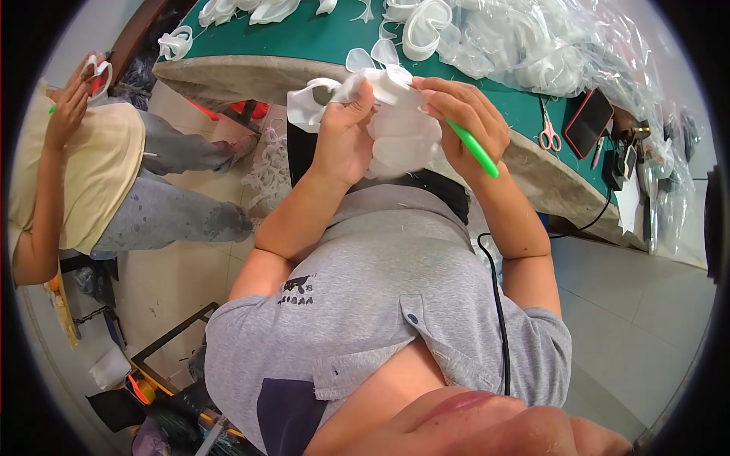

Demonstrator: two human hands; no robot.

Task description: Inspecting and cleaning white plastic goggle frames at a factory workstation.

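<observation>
My left hand [346,137] is closed on a soft white moulded piece [393,87] with rounded, looped and translucent parts, held in front of my body at the table's near edge. One looped end [306,106] sticks out to the left of my thumb, and pale rounded flaps [403,140] hang below. In my right hand [475,121] is a slim tool with a bright green handle [473,148]. Its front end lies under my fingers beside the piece, so I cannot tell its tip. My right fingertips meet the piece's right edge.
A green-topped table [304,38] carries more white pieces [426,30] and clear plastic bags [525,45]. Pink-handled scissors [549,137] and a phone [589,121] lie at right. A black cable [498,304] runs over my shirt. Another person [84,167] works at left; white scraps [270,171] cover some floor.
</observation>
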